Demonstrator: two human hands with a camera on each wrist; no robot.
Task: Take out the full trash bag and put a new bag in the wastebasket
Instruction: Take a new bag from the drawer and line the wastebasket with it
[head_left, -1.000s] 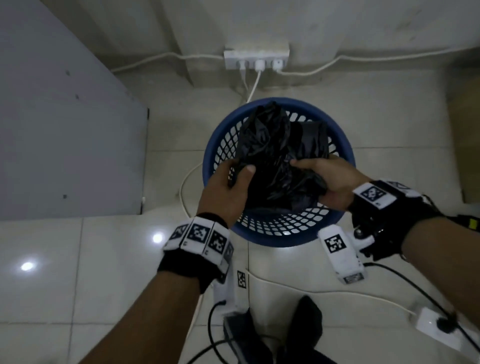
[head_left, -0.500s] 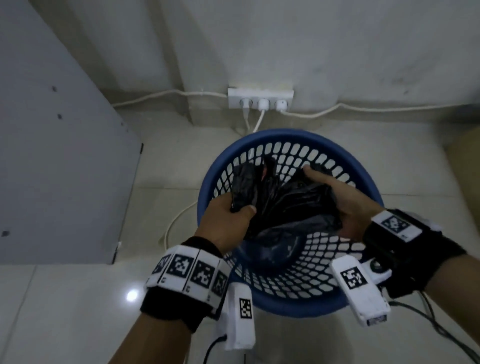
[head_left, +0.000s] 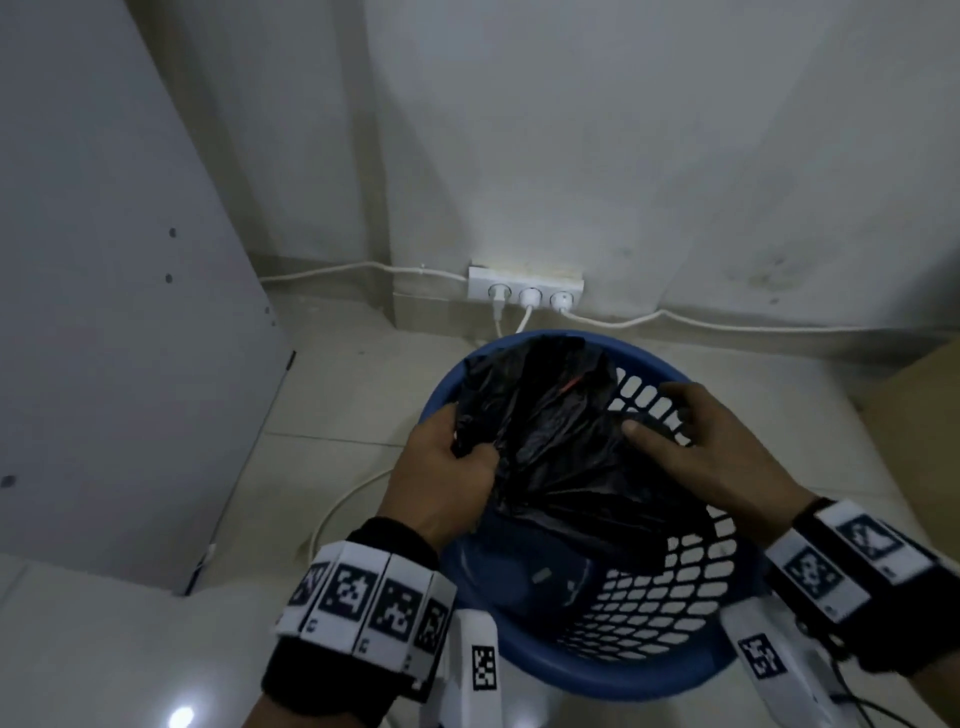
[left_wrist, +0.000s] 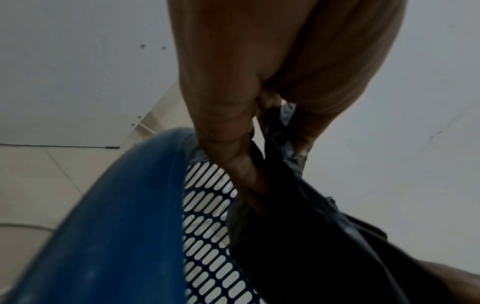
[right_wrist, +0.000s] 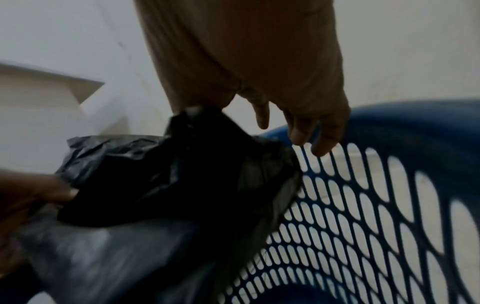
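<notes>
While both hands grip it, black bag crumpled, glossy, bunched over wastebasket

Pretty bare corner, dim light. The wall is off-white and a bit stained low down on the right. A white power strip sits at its base with three plugs in, and white cables run off along the skirting both ways. The floor is pale glossy tile with a lamp glare on it. A grey panel stands on the left, and a cardboard box on the right.
</notes>
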